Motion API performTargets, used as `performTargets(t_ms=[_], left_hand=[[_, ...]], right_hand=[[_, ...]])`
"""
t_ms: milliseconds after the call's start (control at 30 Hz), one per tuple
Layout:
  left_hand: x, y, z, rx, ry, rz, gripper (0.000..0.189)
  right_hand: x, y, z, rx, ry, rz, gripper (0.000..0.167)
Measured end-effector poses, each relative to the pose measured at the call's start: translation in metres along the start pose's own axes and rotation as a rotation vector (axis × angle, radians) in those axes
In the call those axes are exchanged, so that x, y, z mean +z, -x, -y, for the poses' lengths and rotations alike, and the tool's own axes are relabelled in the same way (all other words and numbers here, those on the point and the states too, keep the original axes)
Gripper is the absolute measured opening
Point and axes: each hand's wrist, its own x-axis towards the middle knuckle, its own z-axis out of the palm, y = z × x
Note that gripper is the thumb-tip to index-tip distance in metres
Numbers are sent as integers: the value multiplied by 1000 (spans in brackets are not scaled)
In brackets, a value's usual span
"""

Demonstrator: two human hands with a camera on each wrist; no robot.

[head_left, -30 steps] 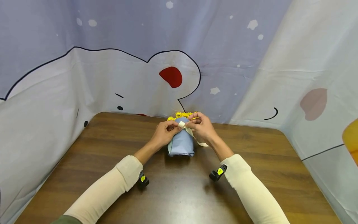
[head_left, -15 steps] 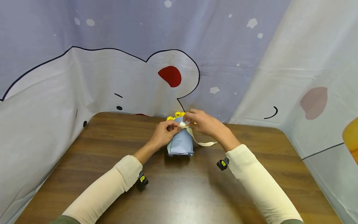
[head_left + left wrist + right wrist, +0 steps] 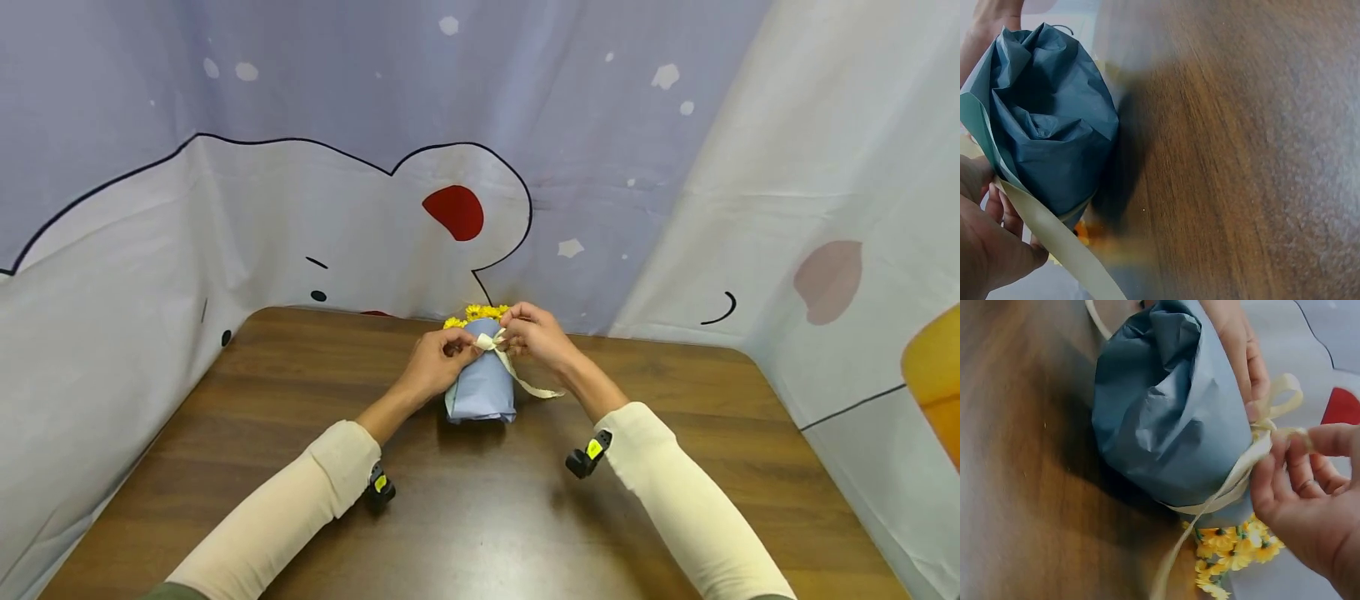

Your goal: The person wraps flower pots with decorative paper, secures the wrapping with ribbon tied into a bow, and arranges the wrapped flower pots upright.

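Observation:
A bouquet of yellow flowers (image 3: pixel 1235 547) in blue wrapping paper (image 3: pixel 482 387) lies on the table, its folded base towards me. A cream ribbon (image 3: pixel 1235 478) goes around the paper below the flowers and is knotted on top. One ribbon loop (image 3: pixel 1288 397) stands out at the knot. My left hand (image 3: pixel 437 360) pinches the ribbon on the left of the knot. On the other side, my right hand (image 3: pixel 542 340) pinches another part of the ribbon between thumb and fingers. A long ribbon tail (image 3: pixel 536 390) trails to the right. In the left wrist view the paper hides the knot.
The wooden table (image 3: pixel 262 433) has rounded far corners. A printed curtain (image 3: pixel 360 225) hangs right behind its far edge and along both sides. Each forearm wears a cream sleeve (image 3: pixel 288 504) with a small black camera (image 3: pixel 588 454) at the wrist.
My right hand first reached over the knot, then drew back to the right with the ribbon. The ribbon at the knot now looks more like a bow. My left hand kept its pinch.

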Motion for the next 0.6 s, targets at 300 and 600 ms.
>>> performTargets(t_ms=[300, 600], left_hand=[[1, -1, 1, -9, 33, -1, 15], [1, -4, 3, -38, 103, 1, 14]], right_hand=[[-8, -4, -3, -51, 99, -3, 22], [-25, 4, -6, -39, 289, 79, 47]])
